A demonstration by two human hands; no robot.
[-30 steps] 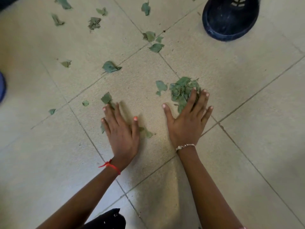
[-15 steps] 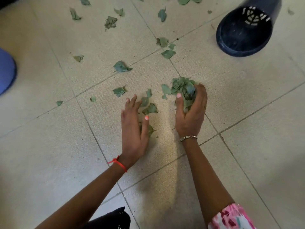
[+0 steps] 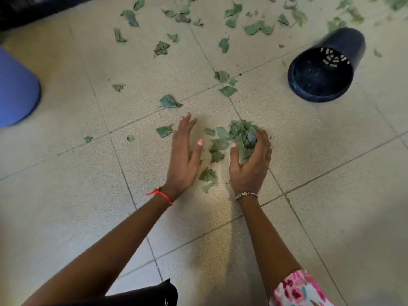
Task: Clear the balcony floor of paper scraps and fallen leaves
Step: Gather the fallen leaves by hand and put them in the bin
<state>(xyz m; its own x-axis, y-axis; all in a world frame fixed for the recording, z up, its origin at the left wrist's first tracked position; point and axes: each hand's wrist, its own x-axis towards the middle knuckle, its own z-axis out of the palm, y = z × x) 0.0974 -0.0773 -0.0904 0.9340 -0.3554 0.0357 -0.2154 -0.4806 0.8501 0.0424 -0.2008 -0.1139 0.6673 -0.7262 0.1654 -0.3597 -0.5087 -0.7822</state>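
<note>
**Gathering a heap of leaves on the balcony tiles**

The right hand point(image 3: 251, 161) curls fingers and thumb round a heap of leaves point(image 3: 241, 132), cupping it against the tiled floor point(image 3: 331, 184). The left hand point(image 3: 184, 155) stands on its edge just beside it, fingers straight and slightly spread, palm facing the heap, holding nothing. Loose leaves point(image 3: 217, 149) lie between the two hands (no paper scraps that I can make out). This looks like the gathering step. Next the left hand should sweep inward to close the scoop, then both lift it, probably toward the dark pot point(image 3: 324, 71) lying on its side well apart. Many scattered leaves point(image 3: 256, 27) remain beyond.
</note>
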